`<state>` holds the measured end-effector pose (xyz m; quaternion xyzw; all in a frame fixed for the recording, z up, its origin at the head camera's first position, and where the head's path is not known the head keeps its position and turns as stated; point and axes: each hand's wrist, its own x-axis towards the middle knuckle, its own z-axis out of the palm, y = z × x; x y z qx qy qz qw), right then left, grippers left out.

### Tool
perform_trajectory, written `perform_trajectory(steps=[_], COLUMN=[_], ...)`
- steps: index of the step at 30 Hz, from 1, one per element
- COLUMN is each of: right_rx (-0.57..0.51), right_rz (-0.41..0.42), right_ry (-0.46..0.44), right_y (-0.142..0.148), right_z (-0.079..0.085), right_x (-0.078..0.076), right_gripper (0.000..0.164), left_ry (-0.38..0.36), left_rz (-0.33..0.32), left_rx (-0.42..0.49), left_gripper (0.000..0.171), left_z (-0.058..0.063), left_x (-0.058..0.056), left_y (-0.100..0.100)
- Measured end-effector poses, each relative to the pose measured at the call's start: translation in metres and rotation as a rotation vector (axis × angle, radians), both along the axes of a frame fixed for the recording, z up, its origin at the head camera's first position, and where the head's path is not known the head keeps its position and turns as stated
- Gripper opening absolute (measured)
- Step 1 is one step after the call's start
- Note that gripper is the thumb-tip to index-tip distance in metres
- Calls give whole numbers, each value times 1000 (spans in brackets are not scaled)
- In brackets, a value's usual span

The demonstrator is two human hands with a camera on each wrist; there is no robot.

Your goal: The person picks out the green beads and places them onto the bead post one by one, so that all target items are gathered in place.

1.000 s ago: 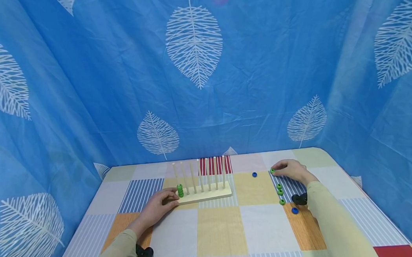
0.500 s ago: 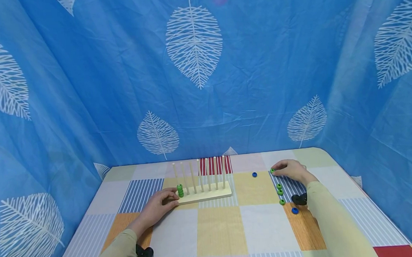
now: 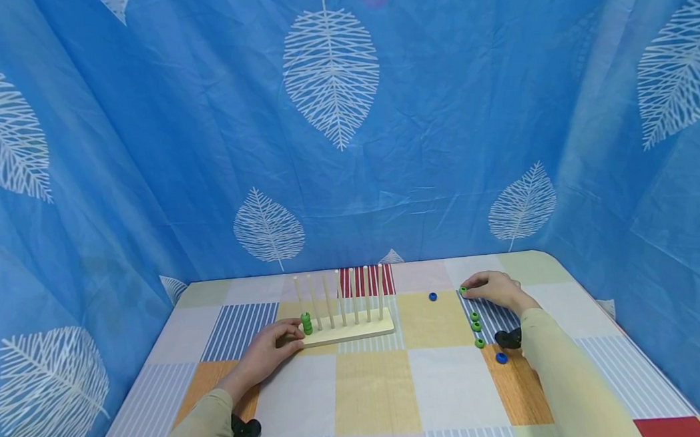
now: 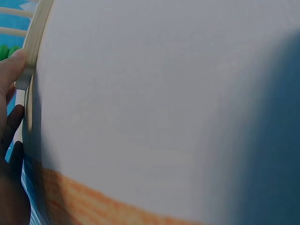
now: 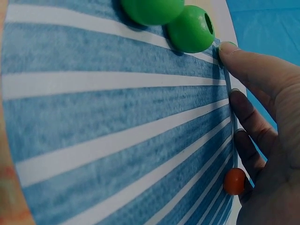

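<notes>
My left hand (image 3: 266,352) grips the left end of a pale wooden peg stand (image 3: 357,332). Its thumb lies on the front edge of the base in the left wrist view. A short stack of green beads (image 3: 306,324) sits on the leftmost peg, right by those fingertips; the other pegs are bare. Over on the right, my right hand (image 3: 495,290) pinches a green bead (image 3: 463,291) between thumb and fingers, low at the cloth. Most of that bead is hidden by the thumb in the right wrist view. Loose green beads (image 5: 191,29) lie just nearer to me.
One blue bead (image 3: 432,297) lies between stand and right hand, another blue bead (image 3: 501,357) near the right wrist. An orange bead (image 5: 234,181) rests beneath the right hand, hidden from the head view. A patchwork cloth (image 3: 375,394) covers the table; blue curtains (image 3: 429,140) surround it.
</notes>
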<state>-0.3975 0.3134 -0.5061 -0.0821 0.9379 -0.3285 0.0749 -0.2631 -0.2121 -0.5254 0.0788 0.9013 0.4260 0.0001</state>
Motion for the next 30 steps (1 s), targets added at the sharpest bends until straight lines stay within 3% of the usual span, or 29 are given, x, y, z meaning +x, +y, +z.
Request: perform_trajectory(steps=[24,30], right_rx=[22,-7], right_rz=[3,13], right_ry=[34,42], right_y=[-1,-2], right_z=[2,9], right_x=[2,2], right_gripper=[35,32], left_ry=[9,8], left_rz=[-11,-7], left_rx=[11,10], left_gripper=[8,9], left_z=[3,1], left_x=[3,3], left_y=[0,0])
